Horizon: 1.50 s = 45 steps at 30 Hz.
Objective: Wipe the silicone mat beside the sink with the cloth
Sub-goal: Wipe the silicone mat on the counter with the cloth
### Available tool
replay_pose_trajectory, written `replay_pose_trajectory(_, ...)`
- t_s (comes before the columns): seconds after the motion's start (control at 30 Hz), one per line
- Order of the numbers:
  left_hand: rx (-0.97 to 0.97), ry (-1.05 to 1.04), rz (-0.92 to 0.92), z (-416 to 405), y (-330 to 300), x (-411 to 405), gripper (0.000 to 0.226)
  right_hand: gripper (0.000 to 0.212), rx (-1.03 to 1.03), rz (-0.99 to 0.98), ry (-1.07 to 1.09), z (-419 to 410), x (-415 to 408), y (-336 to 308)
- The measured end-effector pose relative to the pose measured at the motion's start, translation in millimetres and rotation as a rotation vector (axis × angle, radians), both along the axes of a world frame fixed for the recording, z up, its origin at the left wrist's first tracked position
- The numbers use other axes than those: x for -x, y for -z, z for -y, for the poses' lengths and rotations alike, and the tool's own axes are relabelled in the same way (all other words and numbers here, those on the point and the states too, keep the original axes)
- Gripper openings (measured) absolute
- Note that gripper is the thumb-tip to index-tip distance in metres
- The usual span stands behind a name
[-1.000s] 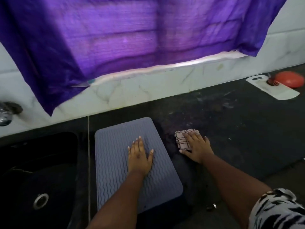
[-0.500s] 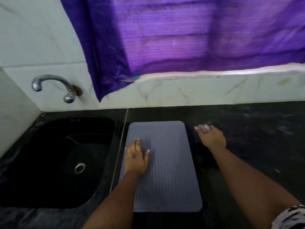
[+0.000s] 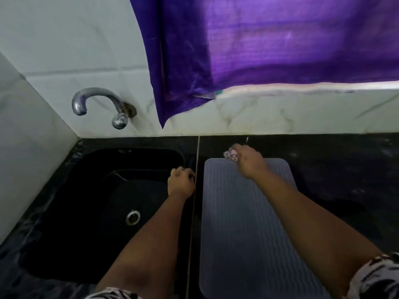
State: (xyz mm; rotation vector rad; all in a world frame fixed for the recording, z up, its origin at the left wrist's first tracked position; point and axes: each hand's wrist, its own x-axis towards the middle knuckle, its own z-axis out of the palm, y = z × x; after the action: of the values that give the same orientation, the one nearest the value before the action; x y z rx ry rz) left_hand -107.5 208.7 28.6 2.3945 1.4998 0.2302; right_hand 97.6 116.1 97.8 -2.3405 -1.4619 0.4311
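Note:
The grey ribbed silicone mat (image 3: 241,229) lies flat on the black counter, just right of the sink. My right hand (image 3: 250,161) is over the mat's far edge, closed on the bunched checked cloth (image 3: 231,154), which peeks out past my fingers. My left hand (image 3: 181,182) rests off the mat on the sink's right rim, fingers curled under with nothing visible in them. My right forearm crosses the mat's right half and hides part of it.
A black sink (image 3: 103,203) with a steel drain (image 3: 133,217) fills the left. A chrome tap (image 3: 97,104) juts from the white tiled wall. A purple curtain (image 3: 259,50) hangs above the counter (image 3: 345,173).
My right hand carried the cloth from the counter right of the mat onto the mat's far edge. My left hand left the mat and went to the sink rim. The view shifted left.

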Motion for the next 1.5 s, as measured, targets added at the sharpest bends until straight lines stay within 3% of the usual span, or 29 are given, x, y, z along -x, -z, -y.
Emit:
replay_pose_trajectory(0.2,-0.043,0.291,-0.088,-59.9,7.3,-43.1,0.039,0.038,0.107,0.299,-0.09,-85.3,29.5,32.8)
replay_pose_trajectory(0.3,-0.026,0.375,-0.145,-80.1,13.2,-45.8,0.04,0.033,0.175,0.322,-0.052,-101.0,44.7,57.4)
replay_pose_trajectory(0.47,-0.189,0.49,-0.253,-83.8,14.7,-47.8,0.035,0.035,0.119,0.381,0.016,-87.1,59.0,76.3)
replay_pose_trajectory(0.53,-0.186,0.488,-0.254,-80.2,14.4,-51.6,0.037,0.031,0.169,0.344,0.019,-75.8,62.2,64.9)
replay_pose_trajectory(0.6,-0.12,0.459,-0.251,-81.7,13.4,-51.4,0.04,0.026,0.343,0.245,-0.062,-62.5,64.2,46.1)
replay_pose_trajectory(0.67,-0.066,0.446,-0.253,-84.5,12.7,-49.1,0.044,0.029,0.513,0.15,-0.172,-46.9,66.4,24.9)
replay_pose_trajectory(0.73,-0.046,0.442,-0.239,-86.0,13.2,-48.1,0.046,0.035,0.569,-0.03,-0.144,-43.6,56.0,2.0)
replay_pose_trajectory(0.8,-0.05,0.444,-0.195,-85.7,13.3,-47.9,0.047,0.037,0.483,-0.109,0.012,-59.0,38.2,-8.1)
replay_pose_trajectory(0.87,-0.043,0.443,-0.102,-83.0,13.4,-47.2,0.047,0.037,0.358,0.049,0.079,-82.8,27.9,1.2)
replay_pose_trajectory(0.97,0.012,0.429,0.014,-79.2,11.0,-47.9,0.038,0.033,0.389,0.361,0.008,-89.1,48.7,39.6)
replay_pose_trajectory(1.03,0.065,0.425,0.018,-79.5,7.8,-51.0,0.031,0.039,0.403,0.425,-0.029,-69.5,70.2,56.3)
replay_pose_trajectory(1.13,0.081,0.448,-0.027,-80.5,5.9,-56.2,0.029,0.037,0.416,0.338,-0.165,-21.7,90.9,49.2)
replay_pose_trajectory(1.2,0.079,0.467,-0.064,-81.7,4.6,-58.4,0.031,0.03,0.488,0.137,-0.261,-0.3,92.1,26.2)
replay_pose_trajectory(1.3,0.1,0.463,-0.127,-85.4,0.6,-59.7,0.032,0.029,0.515,-0.101,-0.125,-18.7,67.9,-6.5)
replay_pose_trajectory(1.4,0.164,0.417,-0.182,-89.8,-3.4,-58.8,0.03,0.025,0.242,-0.001,0.024,-69.2,38.4,-2.2)
replay_pose_trajectory(1.5,0.217,0.393,-0.222,-92.2,-6.9,-60.2,0.029,0.026,0.241,0.17,0.003,-83.2,47.3,29.5)
